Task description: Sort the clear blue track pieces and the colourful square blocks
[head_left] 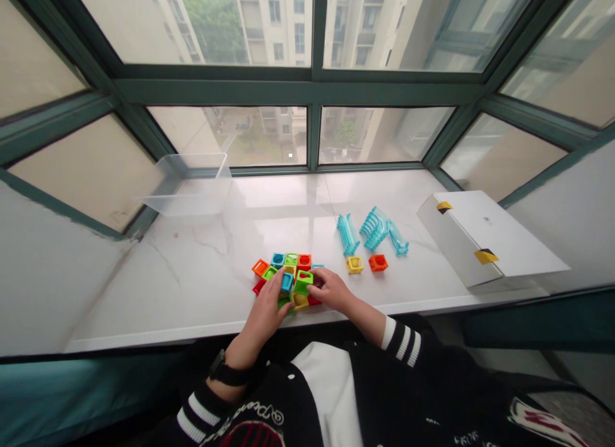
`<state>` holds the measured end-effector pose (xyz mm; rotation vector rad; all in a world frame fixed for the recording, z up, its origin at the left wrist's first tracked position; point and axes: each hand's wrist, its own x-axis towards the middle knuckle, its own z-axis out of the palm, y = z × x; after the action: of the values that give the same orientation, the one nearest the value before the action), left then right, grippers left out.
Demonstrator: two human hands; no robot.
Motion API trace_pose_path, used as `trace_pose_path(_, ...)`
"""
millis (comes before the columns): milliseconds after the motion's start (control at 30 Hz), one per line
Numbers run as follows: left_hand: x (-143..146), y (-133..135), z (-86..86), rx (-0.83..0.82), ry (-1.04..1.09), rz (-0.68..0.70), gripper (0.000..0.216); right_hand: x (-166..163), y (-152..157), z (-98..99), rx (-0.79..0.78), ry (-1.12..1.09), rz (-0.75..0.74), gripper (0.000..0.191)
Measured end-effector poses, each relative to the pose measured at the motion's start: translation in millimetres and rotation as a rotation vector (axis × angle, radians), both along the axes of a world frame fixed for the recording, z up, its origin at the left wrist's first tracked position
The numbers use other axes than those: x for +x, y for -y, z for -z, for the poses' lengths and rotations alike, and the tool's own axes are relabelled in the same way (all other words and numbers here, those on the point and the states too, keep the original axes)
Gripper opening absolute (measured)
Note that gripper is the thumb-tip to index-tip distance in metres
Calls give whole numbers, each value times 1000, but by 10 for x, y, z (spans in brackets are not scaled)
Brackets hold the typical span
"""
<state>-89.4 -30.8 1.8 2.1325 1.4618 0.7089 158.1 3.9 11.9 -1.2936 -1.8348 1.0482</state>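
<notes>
A tight cluster of colourful hollow toy cube blocks (291, 260) lies near the front edge of the white ledge. My left hand (263, 309) curls around the cluster's near left side, fingers and thumb against a blue block (287, 282). From the right, my right hand (334, 290) pinches a green block (303, 282) over the cluster, close beside the blue one. Under the hands, a yellow block (300, 301) and parts of red and green ones show. Some blocks are partly hidden by my fingers.
Right of the cluster stand a yellow block (354, 265) and an orange-red block (378, 262). Behind them lie clear blue track pieces (348, 234). A white box (500, 235) sits at the right, a clear plastic bin (192, 203) at the back left. Windows close off the back.
</notes>
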Motion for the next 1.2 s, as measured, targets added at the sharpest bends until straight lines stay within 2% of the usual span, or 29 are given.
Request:
trace_pose_path(133, -2, 1, 0, 1, -12, -2, 99, 121, -27, -31, -209, -276, 12, 35)
trace_pose_path(267, -9, -13, -56, 0, -27, -1, 96, 268, -21, -83, -296, -443, 42, 39)
trace_pose_path(367, 22, -21, -187, 41, -26, -5, 90, 356, -2, -84, -325, -506, 89, 40)
trace_pose_path(500, 168, -3, -470, 107, 41, 26, 76, 402, 51, -97, -417, -613, 83, 34)
trace_pose_path(600, 313, 27, -648, 93, 129, 131, 71, 391, 97, -183, -471, -627, -39, 32)
trace_pose_path(733, 451, 59, -724, 59, 208, 254, 71, 359, 125, -331, -446, -575, -196, 39)
trace_pose_path(833, 513, 67, -719, 65, 257, 319, 69, 336, 130, -365, -448, -515, -201, 48)
trace_pose_path(933, 564, 70, -720, 73, 297, 359, 60, 311, 143, -325, -526, -516, -110, 59)
trace_pose_path(1033, 597, 77, -724, 36, 330, 334, 48, 293, 158, -263, -675, -540, -73, 75)
trace_pose_path(1100, 606, 81, -719, -10, 346, 292, 47, 295, 153, -237, -706, -524, -99, 83)
trace_pose_path(1200, 607, 78, -703, -70, 361, 176, 47, 335, 127, -251, -548, -496, -84, 85)
